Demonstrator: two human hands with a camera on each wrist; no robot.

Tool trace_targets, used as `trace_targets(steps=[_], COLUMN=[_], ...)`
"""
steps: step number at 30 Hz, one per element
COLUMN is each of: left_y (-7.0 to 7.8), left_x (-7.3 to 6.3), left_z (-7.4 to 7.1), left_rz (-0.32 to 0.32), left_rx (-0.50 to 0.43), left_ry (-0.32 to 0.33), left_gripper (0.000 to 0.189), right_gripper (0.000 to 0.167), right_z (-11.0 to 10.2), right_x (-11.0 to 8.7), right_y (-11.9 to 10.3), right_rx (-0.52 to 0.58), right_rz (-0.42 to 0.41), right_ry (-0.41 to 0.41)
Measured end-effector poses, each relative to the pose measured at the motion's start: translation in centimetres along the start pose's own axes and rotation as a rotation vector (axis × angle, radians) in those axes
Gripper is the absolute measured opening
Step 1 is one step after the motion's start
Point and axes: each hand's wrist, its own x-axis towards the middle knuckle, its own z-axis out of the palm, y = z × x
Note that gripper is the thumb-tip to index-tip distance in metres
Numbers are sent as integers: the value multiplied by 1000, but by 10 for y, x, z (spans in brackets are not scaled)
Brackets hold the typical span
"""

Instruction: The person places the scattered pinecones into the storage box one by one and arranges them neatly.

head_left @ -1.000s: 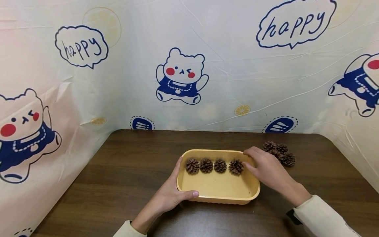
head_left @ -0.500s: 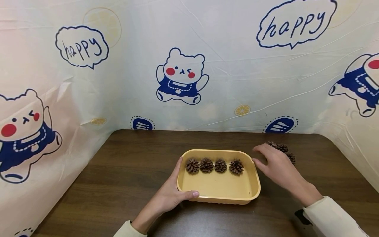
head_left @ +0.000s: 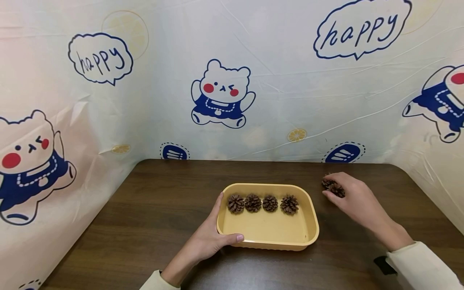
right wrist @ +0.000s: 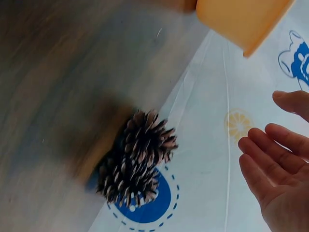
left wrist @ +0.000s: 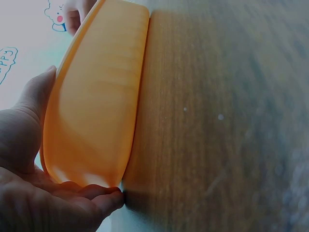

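Two hands are in view over the dark wood-grain table (head_left: 145, 229). Nearest: the end of the yellow plastic tray (head_left: 268, 231) is gripped by the left hand (head_left: 208, 237), thumb over the near rim. Tray's long axis is set left to right across the person's front. Inside, four pine cones (head_left: 253, 202) are lined up along the far wall, parallel to that axis.

Farther out, loose pine cones (head_left: 337, 190) are sited on the table beyond the tray's right end, toward the back. Number uncertain in head view (partly masked by the hand); two are shown touching by the right wrist camera. No long axis is evident in either. They are judged nearest by far to the right hand (head_left: 357, 201), whose thumb and fingers are parted, nothing seen held. The left is separated from them by the tray's full length.
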Motion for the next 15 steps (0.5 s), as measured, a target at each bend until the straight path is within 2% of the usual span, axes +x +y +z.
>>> trace_targets(steps=[15], left_y=[-1], left_x=[0], left_z=[1], left_rz=[-10], left_rx=[0], left_ry=[6], left_gripper=[133], right_gripper=[54], right_z=[-13], right_x=[-8], right_y=[33], right_rx=[-2], right_rz=[169], right_ry=[-66])
